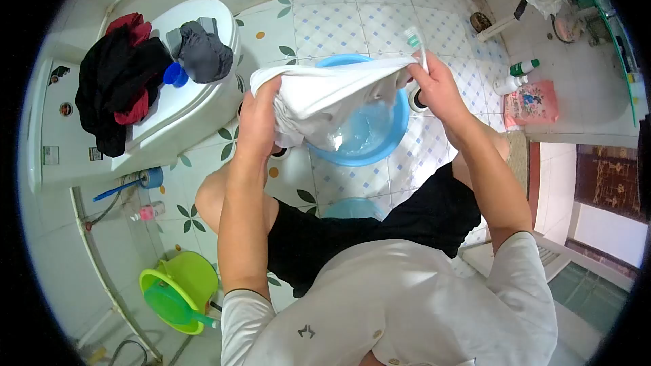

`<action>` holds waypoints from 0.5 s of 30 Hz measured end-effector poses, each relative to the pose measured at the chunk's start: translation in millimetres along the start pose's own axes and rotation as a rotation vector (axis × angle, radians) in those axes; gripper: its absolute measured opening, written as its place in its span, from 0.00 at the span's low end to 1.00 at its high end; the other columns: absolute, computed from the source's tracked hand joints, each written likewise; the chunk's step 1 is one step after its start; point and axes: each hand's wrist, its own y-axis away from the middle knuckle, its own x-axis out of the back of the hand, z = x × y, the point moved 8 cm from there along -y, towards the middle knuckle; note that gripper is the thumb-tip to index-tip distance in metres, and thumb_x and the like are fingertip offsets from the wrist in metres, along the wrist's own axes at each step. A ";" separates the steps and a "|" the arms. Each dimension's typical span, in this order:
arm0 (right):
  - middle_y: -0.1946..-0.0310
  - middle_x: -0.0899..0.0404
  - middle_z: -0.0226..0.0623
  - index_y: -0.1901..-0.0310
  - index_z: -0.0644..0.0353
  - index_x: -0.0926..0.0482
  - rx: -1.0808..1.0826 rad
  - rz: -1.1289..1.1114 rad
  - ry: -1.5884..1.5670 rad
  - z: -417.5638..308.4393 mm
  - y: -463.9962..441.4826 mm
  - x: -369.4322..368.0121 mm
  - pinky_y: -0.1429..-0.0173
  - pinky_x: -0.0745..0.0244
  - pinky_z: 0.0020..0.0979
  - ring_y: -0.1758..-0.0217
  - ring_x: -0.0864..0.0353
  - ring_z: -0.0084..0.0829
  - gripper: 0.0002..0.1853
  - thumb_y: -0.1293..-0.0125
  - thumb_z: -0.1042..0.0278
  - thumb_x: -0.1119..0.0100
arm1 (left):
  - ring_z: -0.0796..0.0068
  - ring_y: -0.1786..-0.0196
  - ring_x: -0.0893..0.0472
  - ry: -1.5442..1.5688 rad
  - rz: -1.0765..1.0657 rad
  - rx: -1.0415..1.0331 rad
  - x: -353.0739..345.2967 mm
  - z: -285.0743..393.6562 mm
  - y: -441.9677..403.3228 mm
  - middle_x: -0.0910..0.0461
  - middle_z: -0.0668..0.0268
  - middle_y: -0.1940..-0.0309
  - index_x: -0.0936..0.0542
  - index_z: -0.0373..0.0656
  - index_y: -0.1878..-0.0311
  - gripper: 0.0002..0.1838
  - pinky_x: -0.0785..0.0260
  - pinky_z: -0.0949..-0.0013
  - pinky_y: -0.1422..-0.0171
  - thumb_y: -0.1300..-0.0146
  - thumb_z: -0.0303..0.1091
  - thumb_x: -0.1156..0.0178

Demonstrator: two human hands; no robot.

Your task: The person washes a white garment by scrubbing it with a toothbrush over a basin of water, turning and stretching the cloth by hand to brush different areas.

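Observation:
A wet white cloth (332, 88), perhaps a garment, is stretched between my two hands above a blue basin (400, 125) of water. My left hand (259, 118) is closed on the cloth's bunched left end. At the other side, my right hand (437, 88) pinches the cloth's right corner. A small white and green brush (413, 39) sticks up from my right hand, its thin handle running down to the fingers. Folds of the cloth hang down over the basin's left part and hide some of it. Shallow, slightly foamy water shows in the basin.
On the toilet lid (203, 13) lie dark and red clothes (119, 74), a grey cloth (203, 54) and a blue cup (175, 74). A green bucket (193, 278) holds a green dipper (166, 301). White bottles (508, 85) and a pink bag (532, 103) stand by the right wall.

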 end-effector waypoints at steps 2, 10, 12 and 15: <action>0.66 0.20 0.35 0.56 0.61 0.24 0.040 0.030 -0.134 -12.9 -2.9 0.3 0.56 0.30 0.30 0.62 0.22 0.29 0.15 0.35 0.58 0.47 | 0.69 0.52 0.21 -0.059 -0.020 0.045 -1.8 3.7 4.9 0.20 0.59 0.53 0.25 0.31 0.46 0.24 0.31 0.66 0.46 0.36 0.43 0.44; 0.68 0.21 0.33 0.57 0.65 0.21 0.083 -0.037 -0.389 -106.5 -1.0 -24.9 0.58 0.29 0.26 0.63 0.25 0.22 0.15 0.38 0.61 0.42 | 0.61 0.52 0.18 -0.906 -0.355 -0.012 -45.5 -7.6 19.0 0.18 0.52 0.54 0.24 0.39 0.44 0.26 0.29 0.65 0.49 0.41 0.44 0.36; 0.66 0.22 0.29 0.55 0.61 0.21 0.291 -0.194 -0.254 -131.7 -5.8 -49.2 0.58 0.31 0.24 0.62 0.26 0.20 0.15 0.37 0.59 0.43 | 0.62 0.53 0.18 -0.791 -0.371 0.005 -41.1 -29.5 10.5 0.18 0.53 0.55 0.24 0.38 0.44 0.25 0.29 0.66 0.50 0.40 0.43 0.37; 0.66 0.20 0.31 0.57 0.63 0.20 0.322 -0.299 -0.271 -141.8 -15.4 -70.5 0.54 0.29 0.27 0.60 0.24 0.23 0.16 0.38 0.59 0.42 | 0.67 0.55 0.19 -0.607 -0.365 -0.018 -38.0 -34.3 11.5 0.18 0.57 0.57 0.25 0.35 0.45 0.23 0.29 0.67 0.50 0.36 0.42 0.41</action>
